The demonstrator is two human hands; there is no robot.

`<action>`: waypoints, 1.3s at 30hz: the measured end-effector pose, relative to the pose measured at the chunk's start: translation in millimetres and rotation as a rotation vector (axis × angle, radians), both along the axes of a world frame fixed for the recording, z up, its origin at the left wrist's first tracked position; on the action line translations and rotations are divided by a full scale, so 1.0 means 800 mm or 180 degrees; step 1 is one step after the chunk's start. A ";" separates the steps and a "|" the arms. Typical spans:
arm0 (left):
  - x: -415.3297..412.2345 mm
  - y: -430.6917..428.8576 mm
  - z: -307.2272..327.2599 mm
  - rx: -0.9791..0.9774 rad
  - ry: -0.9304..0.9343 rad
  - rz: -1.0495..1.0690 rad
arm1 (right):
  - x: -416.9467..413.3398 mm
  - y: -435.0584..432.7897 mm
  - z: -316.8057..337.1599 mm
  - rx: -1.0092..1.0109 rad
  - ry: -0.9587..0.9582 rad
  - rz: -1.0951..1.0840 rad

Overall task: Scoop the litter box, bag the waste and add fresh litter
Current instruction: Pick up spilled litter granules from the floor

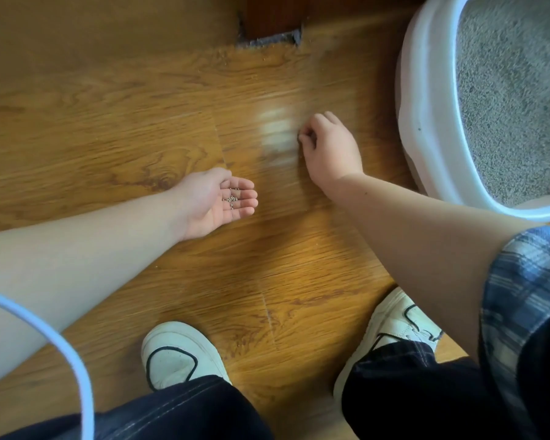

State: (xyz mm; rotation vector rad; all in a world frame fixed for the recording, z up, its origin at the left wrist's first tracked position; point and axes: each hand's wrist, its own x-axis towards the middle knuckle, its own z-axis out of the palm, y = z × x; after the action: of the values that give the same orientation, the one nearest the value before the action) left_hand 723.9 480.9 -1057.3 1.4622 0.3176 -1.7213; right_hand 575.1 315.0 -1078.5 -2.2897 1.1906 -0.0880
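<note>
left grip (218, 203): palm up, fingers relaxed, carrying a few litter granules (231, 198) | right grip (327, 144): curled closed at the wooden floor (108, 122), anything pinched too small to tell | litter box (426, 106): far right on floor, holding grey litter (515, 106)

White litter box (407, 100), gray litter (505, 90), blue-plaid sleeve (521, 296)

Open floor (134, 122) left of litter box (408, 100)

Glossy wood-grain floor (140, 128), smooth white plastic litter box (426, 106) (grainy grey litter (515, 90)).
</note>
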 end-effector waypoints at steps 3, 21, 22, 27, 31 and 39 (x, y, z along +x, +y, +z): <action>0.001 -0.001 -0.001 -0.0007 0.0022 0.0041 | 0.006 -0.012 0.004 0.0121 -0.0056 -0.0383; 0.000 -0.017 -0.002 0.0021 0.0138 0.0204 | 0.029 -0.001 0.010 -0.0087 0.0341 0.0163; -0.001 -0.021 -0.002 0.0045 0.0127 0.0262 | 0.032 0.007 0.015 -0.0063 0.0063 0.0265; -0.005 -0.037 -0.001 -0.0070 0.0085 0.0642 | 0.034 0.057 0.038 0.0228 -0.0531 0.1221; 0.002 -0.037 -0.004 -0.0149 0.0191 0.0512 | 0.029 0.049 0.027 0.0283 -0.0610 0.1019; 0.012 -0.030 -0.003 -0.0108 0.0141 0.0416 | 0.050 -0.036 0.009 0.0169 -0.0349 -0.0311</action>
State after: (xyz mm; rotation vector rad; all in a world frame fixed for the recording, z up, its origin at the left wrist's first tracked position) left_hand 733.5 456.9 -1059.6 1.3507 0.3971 -1.6480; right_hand 614.7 286.1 -1071.4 -2.1519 1.2327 -0.2131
